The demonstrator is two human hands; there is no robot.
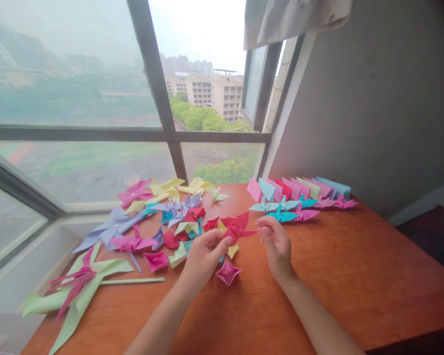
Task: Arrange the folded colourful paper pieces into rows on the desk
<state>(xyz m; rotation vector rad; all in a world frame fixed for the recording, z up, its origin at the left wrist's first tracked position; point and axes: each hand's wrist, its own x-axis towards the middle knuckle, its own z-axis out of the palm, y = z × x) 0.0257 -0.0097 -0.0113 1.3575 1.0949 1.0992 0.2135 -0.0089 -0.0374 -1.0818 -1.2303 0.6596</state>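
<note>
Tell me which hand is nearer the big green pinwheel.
Left. The left hand is to the right of the green pinwheel, apart from it, holding red paper. The right hand is farther right, beyond the left one.

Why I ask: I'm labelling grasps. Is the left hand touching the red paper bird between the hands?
Touching. The head view shows the left hand pinching the red paper bird at its lower left, with no gap visible.

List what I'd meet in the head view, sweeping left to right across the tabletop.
Green pinwheel → left hand → red crane it holds → right hand → rightmost pink crane.
</note>
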